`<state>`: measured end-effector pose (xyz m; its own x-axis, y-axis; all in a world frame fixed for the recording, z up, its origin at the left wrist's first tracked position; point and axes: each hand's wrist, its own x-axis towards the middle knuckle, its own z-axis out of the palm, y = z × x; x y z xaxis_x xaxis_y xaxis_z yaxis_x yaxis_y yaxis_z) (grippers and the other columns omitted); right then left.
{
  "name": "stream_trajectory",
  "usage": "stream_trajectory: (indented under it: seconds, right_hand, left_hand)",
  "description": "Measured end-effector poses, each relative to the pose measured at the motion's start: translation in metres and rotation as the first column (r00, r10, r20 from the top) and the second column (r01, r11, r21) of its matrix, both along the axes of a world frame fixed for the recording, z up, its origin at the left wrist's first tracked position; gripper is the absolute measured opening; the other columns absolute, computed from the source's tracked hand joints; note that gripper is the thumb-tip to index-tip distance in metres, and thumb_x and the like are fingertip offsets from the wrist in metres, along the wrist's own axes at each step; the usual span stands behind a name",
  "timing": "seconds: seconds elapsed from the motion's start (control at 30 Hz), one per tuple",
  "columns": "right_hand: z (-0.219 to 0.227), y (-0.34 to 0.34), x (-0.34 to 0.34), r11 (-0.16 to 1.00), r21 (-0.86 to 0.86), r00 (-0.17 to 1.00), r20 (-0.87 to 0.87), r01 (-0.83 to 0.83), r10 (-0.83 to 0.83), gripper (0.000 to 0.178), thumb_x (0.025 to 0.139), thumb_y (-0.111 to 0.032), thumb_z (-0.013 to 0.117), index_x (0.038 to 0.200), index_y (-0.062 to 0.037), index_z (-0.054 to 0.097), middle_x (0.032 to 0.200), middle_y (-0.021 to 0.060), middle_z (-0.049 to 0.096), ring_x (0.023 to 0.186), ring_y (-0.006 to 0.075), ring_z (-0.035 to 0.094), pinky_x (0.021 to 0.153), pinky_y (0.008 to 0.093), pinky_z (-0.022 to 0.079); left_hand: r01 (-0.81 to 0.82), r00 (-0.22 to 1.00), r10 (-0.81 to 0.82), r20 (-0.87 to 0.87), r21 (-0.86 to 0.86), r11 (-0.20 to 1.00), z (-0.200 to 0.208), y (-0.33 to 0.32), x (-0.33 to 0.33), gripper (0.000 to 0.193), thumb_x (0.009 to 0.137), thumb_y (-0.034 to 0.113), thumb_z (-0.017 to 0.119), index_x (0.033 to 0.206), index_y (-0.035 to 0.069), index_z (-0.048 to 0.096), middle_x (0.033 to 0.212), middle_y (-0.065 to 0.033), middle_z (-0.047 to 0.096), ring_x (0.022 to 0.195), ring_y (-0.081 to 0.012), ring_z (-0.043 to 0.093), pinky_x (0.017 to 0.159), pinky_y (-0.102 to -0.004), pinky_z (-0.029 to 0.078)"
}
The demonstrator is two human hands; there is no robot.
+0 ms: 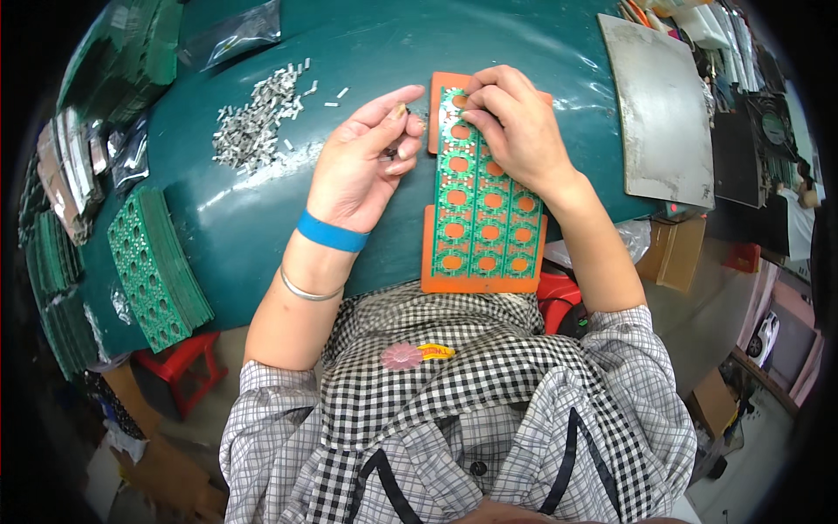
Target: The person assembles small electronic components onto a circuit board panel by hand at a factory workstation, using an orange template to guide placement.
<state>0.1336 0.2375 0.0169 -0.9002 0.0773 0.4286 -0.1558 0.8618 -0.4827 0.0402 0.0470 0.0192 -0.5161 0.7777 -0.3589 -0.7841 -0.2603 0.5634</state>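
A green circuit board panel (473,210) with rows of round cutouts lies on an orange plate (489,285), whose colour shows through the holes. Over the panel's far end, my right hand (515,127) has its thumb and fingertips pinched together close to the board; anything between them is too small to make out. Left of the panel, my left hand (367,148) is turned palm up. Its index finger reaches toward the board, while the thumb presses on the other curled fingers around small dark bits I cannot identify. A blue band (332,231) circles the left wrist.
Small silver metal parts (260,118) lie in a loose heap left of my left hand. A stack of green circuit panels (157,266) stands at the table's left edge. A plastic bag (231,37) lies far left, and a grey metal plate (659,113) lies at the right.
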Motion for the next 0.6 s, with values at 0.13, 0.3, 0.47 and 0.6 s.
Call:
stream_trajectory:
  seconds: [0.13,0.3,0.47,0.6]
  right_hand:
    - [-0.003,-0.002,-0.001,0.999,0.039,1.0,-0.028,0.009,-0.007,0.011,0.076,-0.001,0.069,0.083,-0.0012,0.06,0.095,0.0095,0.059,0.091,0.0282,0.058,0.076,0.037,0.05]
    - [-0.003,-0.002,-0.001,0.997,0.082,0.999,-0.053,0.015,-0.01,0.013,0.075,-0.003,0.07,0.082,-0.0021,0.06,0.093,0.008,0.058,0.088,0.0272,0.058,0.075,0.037,0.049]
    - [0.002,0.001,0.001,0.987,0.147,0.997,-0.031,-0.067,0.072,0.014,0.073,-0.006,0.073,0.082,-0.0034,0.062,0.091,0.0056,0.059,0.088,0.0254,0.058,0.073,0.0356,0.05]
    - [0.02,0.001,0.004,0.998,0.048,0.999,-0.017,-0.039,0.04,0.018,0.07,-0.009,0.076,0.085,-0.0054,0.067,0.09,0.0051,0.061,0.088,0.0245,0.06,0.071,0.0345,0.051]
  left_hand:
    - [0.029,0.997,-0.031,-0.067,-0.025,0.999,-0.003,-0.001,-0.001,0.026,0.097,0.013,0.055,0.118,-0.002,0.057,0.087,-0.0041,0.058,0.066,-0.007,0.045,0.051,-0.0165,0.033]
    - [0.064,0.995,-0.063,-0.073,0.007,0.998,-0.005,-0.002,-0.001,0.027,0.096,0.013,0.057,0.118,-0.003,0.058,0.09,-0.0047,0.06,0.066,-0.0064,0.045,0.051,-0.0162,0.033]
    - [0.069,0.994,-0.073,-0.08,-0.053,0.996,-0.001,0.0,0.001,0.036,0.094,0.01,0.059,0.128,-0.003,0.054,0.093,-0.0063,0.062,0.065,-0.0063,0.045,0.051,-0.0164,0.034]
    - [0.052,0.985,-0.063,-0.163,-0.073,0.996,0.0,0.001,0.003,0.032,0.094,0.009,0.059,0.123,-0.003,0.056,0.095,-0.0075,0.063,0.064,-0.0061,0.045,0.05,-0.0165,0.034]
